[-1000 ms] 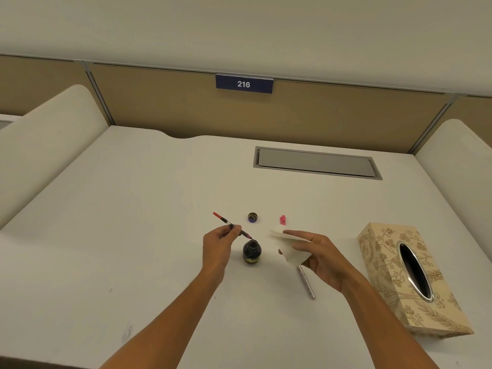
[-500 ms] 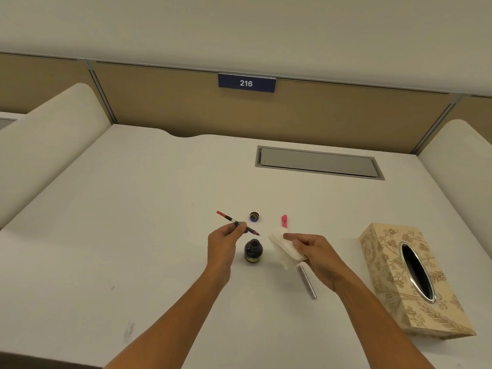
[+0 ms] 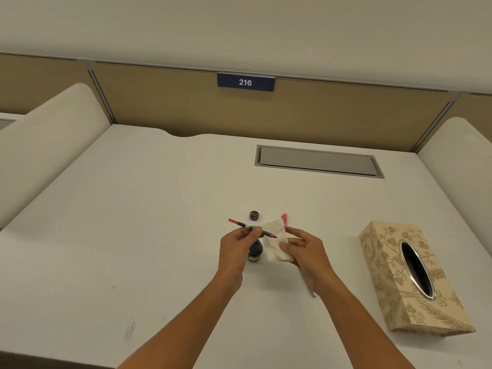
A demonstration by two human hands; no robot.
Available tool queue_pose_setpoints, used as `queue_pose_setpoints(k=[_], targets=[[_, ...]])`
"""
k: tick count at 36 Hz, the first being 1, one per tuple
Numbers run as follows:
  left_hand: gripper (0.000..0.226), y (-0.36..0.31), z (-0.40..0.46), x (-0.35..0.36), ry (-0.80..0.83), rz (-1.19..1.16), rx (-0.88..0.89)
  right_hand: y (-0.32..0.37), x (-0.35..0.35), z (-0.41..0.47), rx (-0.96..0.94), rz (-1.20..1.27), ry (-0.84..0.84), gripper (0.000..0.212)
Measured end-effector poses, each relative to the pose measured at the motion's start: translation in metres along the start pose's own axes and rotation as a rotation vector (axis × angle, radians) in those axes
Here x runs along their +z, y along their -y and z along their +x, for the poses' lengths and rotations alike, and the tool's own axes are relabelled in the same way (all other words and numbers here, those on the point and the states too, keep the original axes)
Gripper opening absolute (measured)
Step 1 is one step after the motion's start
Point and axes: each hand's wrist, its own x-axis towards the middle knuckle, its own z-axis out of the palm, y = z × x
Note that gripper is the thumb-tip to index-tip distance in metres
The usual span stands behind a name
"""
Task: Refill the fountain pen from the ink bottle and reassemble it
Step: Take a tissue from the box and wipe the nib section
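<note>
My left hand (image 3: 237, 251) pinches the pen's inner section (image 3: 249, 228), a thin dark rod with a red rear end, its nib pointing right. The nib tip rests against a white tissue (image 3: 275, 242) held up in my right hand (image 3: 306, 253). The open ink bottle (image 3: 255, 253) stands on the desk just below the pen, partly hidden by my left hand. Its cap (image 3: 254, 215) lies behind it. A pink pen part (image 3: 284, 219) stands behind the tissue. The silver barrel (image 3: 311, 290) lies on the desk, mostly hidden under my right wrist.
A patterned tissue box (image 3: 394, 283) lies at the right. A grey cable hatch (image 3: 318, 162) is set into the white desk (image 3: 133, 222) at the back. Padded dividers rise on both sides, and a panel with a "216" sign (image 3: 245, 82) closes off the rear.
My right hand has raised the tissue and brought it left to the nib. My left hand has lifted the pen section away from the bottle mouth and moved it right to meet the tissue.
</note>
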Motion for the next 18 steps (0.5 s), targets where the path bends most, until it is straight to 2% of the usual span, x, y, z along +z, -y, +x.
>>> queue_pose_setpoints(k=[8, 18], targets=[[0.003, 0.004, -0.0016, 0.0025, -0.014, 0.024, -0.008, -0.003, 0.0032, -0.0064, 0.013, 0.068, 0.005, 0.029], [0.009, 0.0052, 0.0011, -0.0009, -0.021, 0.009, -0.014, 0.0019, 0.0058, -0.009, 0.04, 0.178, 0.063, 0.025]])
